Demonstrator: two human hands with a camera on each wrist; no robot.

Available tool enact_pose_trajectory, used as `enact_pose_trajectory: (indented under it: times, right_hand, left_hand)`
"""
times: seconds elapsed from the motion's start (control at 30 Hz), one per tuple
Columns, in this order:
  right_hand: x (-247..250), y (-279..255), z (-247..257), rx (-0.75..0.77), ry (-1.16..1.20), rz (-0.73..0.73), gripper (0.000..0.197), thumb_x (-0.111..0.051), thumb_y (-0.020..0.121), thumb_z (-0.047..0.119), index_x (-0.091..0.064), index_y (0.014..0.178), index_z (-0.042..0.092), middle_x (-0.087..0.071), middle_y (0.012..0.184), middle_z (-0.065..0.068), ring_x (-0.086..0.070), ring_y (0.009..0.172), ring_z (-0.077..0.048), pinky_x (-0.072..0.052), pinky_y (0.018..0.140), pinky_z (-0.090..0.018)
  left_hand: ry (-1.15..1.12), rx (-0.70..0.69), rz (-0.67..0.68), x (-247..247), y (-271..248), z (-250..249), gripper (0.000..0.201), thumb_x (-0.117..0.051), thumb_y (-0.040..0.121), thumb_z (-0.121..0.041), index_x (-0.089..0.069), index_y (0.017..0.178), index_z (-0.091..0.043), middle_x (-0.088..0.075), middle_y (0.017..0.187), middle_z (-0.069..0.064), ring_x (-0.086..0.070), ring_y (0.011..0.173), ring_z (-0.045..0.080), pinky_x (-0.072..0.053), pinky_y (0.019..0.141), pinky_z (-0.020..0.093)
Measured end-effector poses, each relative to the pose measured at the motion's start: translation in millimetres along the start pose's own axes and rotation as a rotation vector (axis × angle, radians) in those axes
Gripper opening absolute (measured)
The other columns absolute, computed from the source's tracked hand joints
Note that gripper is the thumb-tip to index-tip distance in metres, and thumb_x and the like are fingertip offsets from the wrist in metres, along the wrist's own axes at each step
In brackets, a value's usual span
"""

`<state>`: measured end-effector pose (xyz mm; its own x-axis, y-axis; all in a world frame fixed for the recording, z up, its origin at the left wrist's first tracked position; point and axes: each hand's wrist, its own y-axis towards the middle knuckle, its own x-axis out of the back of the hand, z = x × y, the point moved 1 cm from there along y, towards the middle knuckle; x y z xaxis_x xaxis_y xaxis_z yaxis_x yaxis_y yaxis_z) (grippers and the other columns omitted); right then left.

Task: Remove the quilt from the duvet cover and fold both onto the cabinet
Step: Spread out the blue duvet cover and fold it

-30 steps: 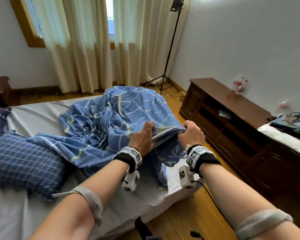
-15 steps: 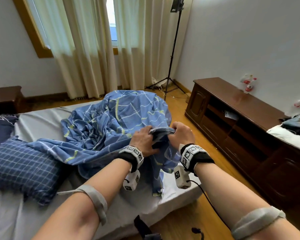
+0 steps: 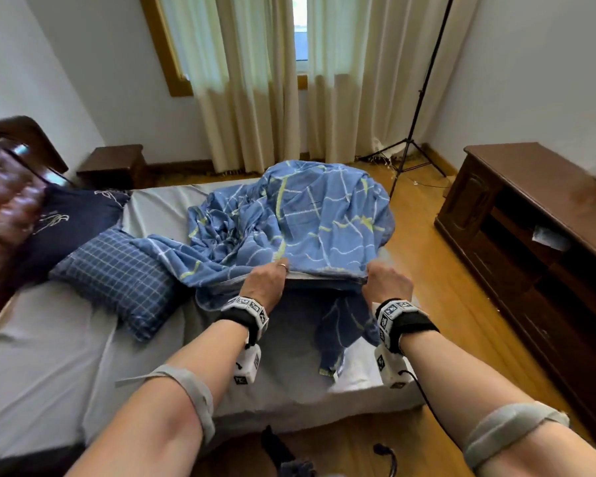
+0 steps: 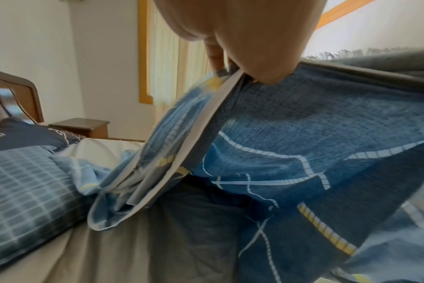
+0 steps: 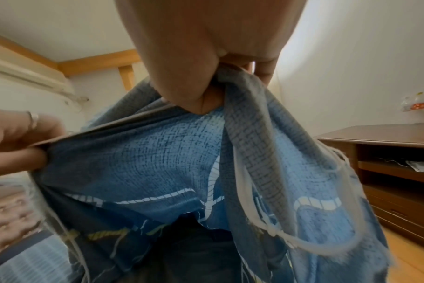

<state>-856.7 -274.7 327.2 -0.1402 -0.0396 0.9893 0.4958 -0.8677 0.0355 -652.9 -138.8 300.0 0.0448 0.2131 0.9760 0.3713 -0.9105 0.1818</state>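
Both hands stretch the cover's edge taut above the bed.

The left hand pinches the blue cover at its edge, thumb under and fingers over; the right hand clamps a bunched part of the same edge, so a straight span runs between them. To do this step well, I judge the hands should keep the edge level and taut and work along it to find the opening, so the quilt can slide out without bunching; no quilt shows clearly yet, and whether it is inside I cannot tell. The cover lies heaped on the grey bed, beside a checked pillow. The cabinet stands well apart to the right, across a wood floor; curtains and a tripod stand behind.
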Motion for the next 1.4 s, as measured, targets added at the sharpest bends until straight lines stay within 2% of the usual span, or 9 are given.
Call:
enact_pose_trajectory:
  times: [0.2, 0.33, 0.47, 0.57, 0.67, 0.9, 1.23, 1.33, 1.4]
  right_hand:
    - [2.6, 2.3, 7.5, -0.084, 0.115, 0.027, 0.032, -0.058, 0.082, 0.016, -0.048, 0.112, 0.017, -0.064, 0.109, -0.01, -0.061, 0.103, -0.033, -0.05, 0.083, -0.039]
    - [-3.9, 6.7, 56.5, 0.256, 0.22, 0.18, 0.08, -0.077, 0.064, 0.035, -0.042, 0.135, 0.026, -0.056, 0.128, -0.006, -0.052, 0.119, -0.029, -0.044, 0.1, -0.04]
    - [-11.9, 1.1, 110.6, 0.293, 0.204, 0.246, 0.035, -0.062, 0.082, 0.02, -0.058, 0.116, 0.029, -0.068, 0.112, -0.009, -0.063, 0.108, -0.031, -0.051, 0.083, -0.037]
    - [-4.4, -2.8, 126.3, 0.185, 0.169, 0.123, 0.027, -0.053, 0.085, 0.014, -0.067, 0.105, 0.024, -0.069, 0.11, -0.01, -0.063, 0.105, -0.034, -0.051, 0.083, -0.037]
    - [8.3, -6.2, 152.7, 0.133, 0.16, 0.051, 0.04, -0.052, 0.082, 0.011, -0.068, 0.112, 0.031, -0.069, 0.114, -0.01, -0.062, 0.105, -0.035, -0.051, 0.087, -0.037]
    - [31.1, -37.7, 183.3, -0.021, 0.124, -0.071, 0.039, -0.051, 0.082, 0.009, -0.067, 0.112, 0.028, -0.069, 0.109, -0.013, -0.061, 0.1, -0.036, -0.044, 0.078, -0.035]
    - [1.1, -100.0, 126.2, -0.569, 0.069, -0.04, 0.034, -0.054, 0.084, 0.015, -0.057, 0.117, 0.025, -0.067, 0.113, -0.01, -0.061, 0.106, -0.033, -0.044, 0.077, -0.034]
    - [-20.1, -87.0, 159.6, -0.349, 0.119, 0.146, 0.071, -0.077, 0.069, 0.037, -0.044, 0.132, 0.027, -0.058, 0.126, -0.006, -0.055, 0.118, -0.031, -0.048, 0.095, -0.041]
    - [-34.9, -77.1, 188.2, -0.157, 0.177, 0.235, 0.067, -0.076, 0.067, 0.052, -0.049, 0.126, 0.034, -0.065, 0.117, -0.004, -0.062, 0.111, -0.029, -0.052, 0.09, -0.041]
  left_hand:
    - [-0.074, 0.237, 0.235, 5.5, -0.1, -2.5, 0.03, -0.038, 0.099, -0.019, -0.06, 0.117, -0.009, -0.065, 0.118, 0.023, -0.06, 0.11, 0.041, -0.046, 0.089, 0.043]
    - [-0.179, 0.062, 0.263, 22.5, 12.2, -20.7, 0.031, -0.036, 0.102, -0.02, -0.059, 0.118, -0.007, -0.062, 0.123, 0.023, -0.057, 0.113, 0.04, -0.041, 0.092, 0.042]
    - [-0.332, 0.009, 0.189, 46.5, 17.4, 1.8, 0.026, -0.043, 0.099, -0.032, -0.053, 0.116, -0.015, -0.066, 0.113, 0.021, -0.06, 0.105, 0.039, -0.044, 0.085, 0.042]
    - [-0.264, -0.042, 0.258, 46.5, 4.8, 53.0, 0.038, -0.057, 0.094, -0.044, -0.051, 0.122, -0.02, -0.067, 0.112, 0.014, -0.063, 0.104, 0.035, -0.046, 0.083, 0.039]
    - [-0.102, -0.062, 0.253, 28.8, -7.1, 100.6, 0.022, -0.056, 0.092, -0.029, -0.058, 0.113, -0.02, -0.067, 0.113, 0.011, -0.062, 0.108, 0.034, -0.047, 0.084, 0.04]
    - [-0.128, 0.221, 0.173, -6.0, -9.0, 168.9, 0.03, -0.042, 0.096, -0.012, -0.064, 0.117, -0.015, -0.057, 0.119, 0.011, -0.06, 0.11, 0.033, -0.05, 0.089, 0.042]
    - [-0.124, 0.017, 0.268, 3.1, -11.6, 144.5, 0.029, -0.034, 0.096, -0.012, -0.057, 0.114, -0.009, -0.063, 0.119, 0.025, -0.06, 0.11, 0.041, -0.046, 0.09, 0.044]
    - [-0.128, -0.163, 0.357, 24.0, -20.7, 107.8, 0.028, -0.041, 0.094, -0.018, -0.057, 0.116, -0.011, -0.062, 0.123, 0.021, -0.059, 0.112, 0.04, -0.046, 0.089, 0.043]
    - [-0.177, -0.224, 0.319, 41.5, -22.9, 90.8, 0.026, -0.046, 0.093, -0.022, -0.058, 0.115, -0.014, -0.064, 0.122, 0.017, -0.06, 0.111, 0.037, -0.046, 0.086, 0.041]
